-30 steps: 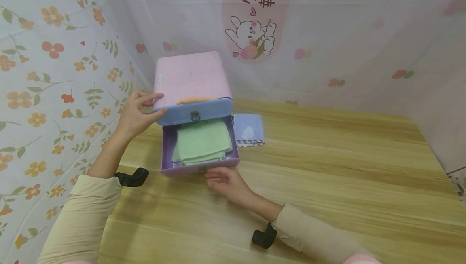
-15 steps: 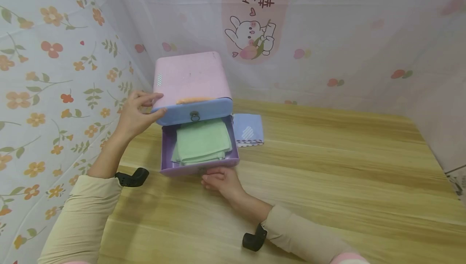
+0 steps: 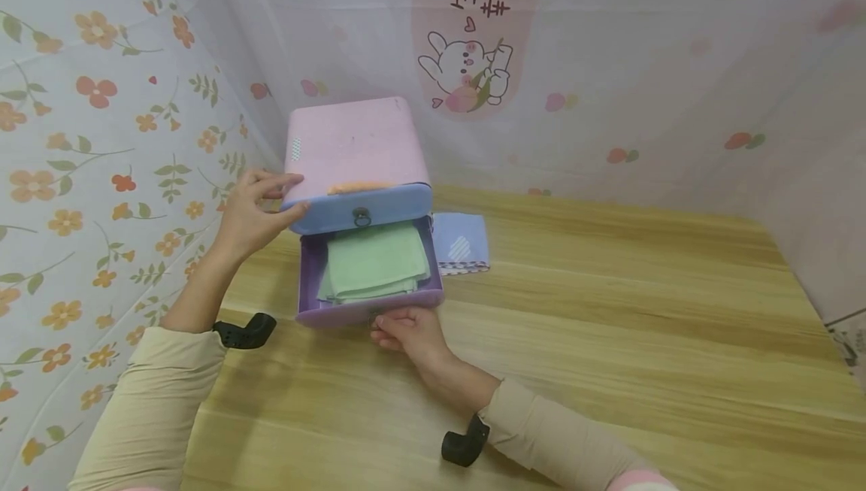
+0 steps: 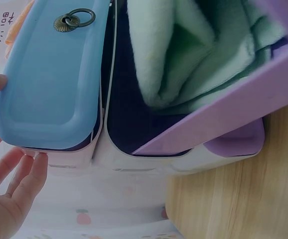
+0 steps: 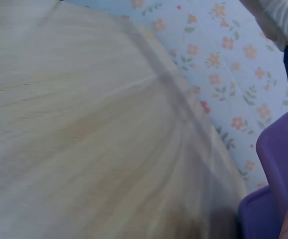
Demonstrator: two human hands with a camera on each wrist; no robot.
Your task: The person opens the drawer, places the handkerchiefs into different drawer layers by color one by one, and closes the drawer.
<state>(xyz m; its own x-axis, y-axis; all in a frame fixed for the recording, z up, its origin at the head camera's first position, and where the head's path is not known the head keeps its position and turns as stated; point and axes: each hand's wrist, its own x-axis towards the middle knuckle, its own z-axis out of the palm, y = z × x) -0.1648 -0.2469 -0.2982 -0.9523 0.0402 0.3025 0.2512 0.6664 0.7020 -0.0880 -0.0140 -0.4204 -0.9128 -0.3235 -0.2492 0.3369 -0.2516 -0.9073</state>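
Observation:
A small pink drawer cabinet (image 3: 355, 141) stands on the table, a blue drawer (image 3: 331, 209) with a ring pull at its top. Below that, a purple drawer (image 3: 313, 280) is pulled out and holds folded green towels (image 3: 375, 262). My left hand (image 3: 250, 213) grips the cabinet's front left corner, thumb on the blue front and fingers along the top and side. At the purple drawer's front, my right hand (image 3: 413, 337) pinches at its ring pull, which the fingers mostly hide. Only a finger of that hand shows in the right wrist view.
A folded blue cloth (image 3: 463, 239) lies right of the cabinet. Some orange cloth (image 3: 358, 186) pokes out above the blue drawer. Another purple drawer front (image 4: 238, 139) sits lower down. Floral curtain (image 3: 101, 137) hangs close on the left, beside the wooden table (image 3: 609, 310).
My right hand has slid a little left along the purple drawer's front, and its fingers have closed at the ring pull. The left hand and the cabinet stay in place.

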